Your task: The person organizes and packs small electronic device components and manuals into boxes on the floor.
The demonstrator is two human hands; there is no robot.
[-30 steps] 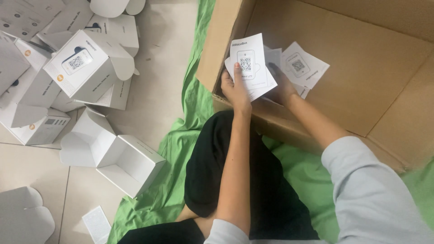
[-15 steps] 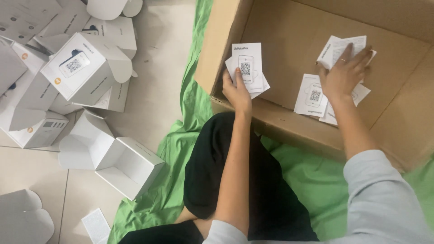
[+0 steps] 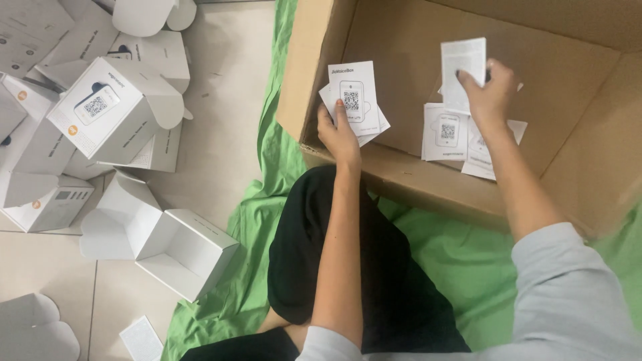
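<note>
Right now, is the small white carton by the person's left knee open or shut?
Open. The small white carton lies on the floor tiles with its flaps folded out, and its bare white inside shows, with nothing in it.

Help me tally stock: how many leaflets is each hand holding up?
1 in the right hand, a white leaflet; the left hand holds a small fan of leaflets, about 3, with some possibly hidden.

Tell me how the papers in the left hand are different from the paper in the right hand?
The left hand holds a fanned stack of cards at the cardboard box's near wall; the right hand lifts a single slip deeper inside. The stack's top card shows a square code; the slip looks like plain fine print. Both are white.
</note>
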